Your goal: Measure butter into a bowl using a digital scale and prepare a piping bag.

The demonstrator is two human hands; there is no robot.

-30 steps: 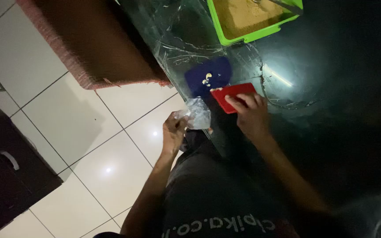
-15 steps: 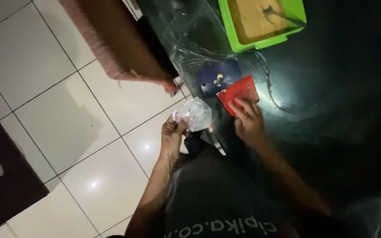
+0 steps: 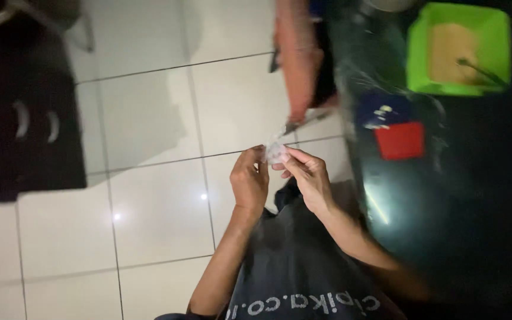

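since the last frame my right hand (image 3: 308, 175) has left the red card (image 3: 400, 140) on the dark glass table (image 3: 445, 225) and joined the left hand (image 3: 250, 182) at centre frame, over the white floor tiles (image 3: 161, 195). both hands pinch the small clear plastic bag (image 3: 275, 153) between fingertips, held up off the lap, likely so each side can be gripped. the red card lies flat right of centre, with the green tray (image 3: 417, 71) at upper right.

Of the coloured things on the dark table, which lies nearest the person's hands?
The flat red square, just right of the right hand. The blue piece lies behind it, and the green tray with its tan filling is farther still.
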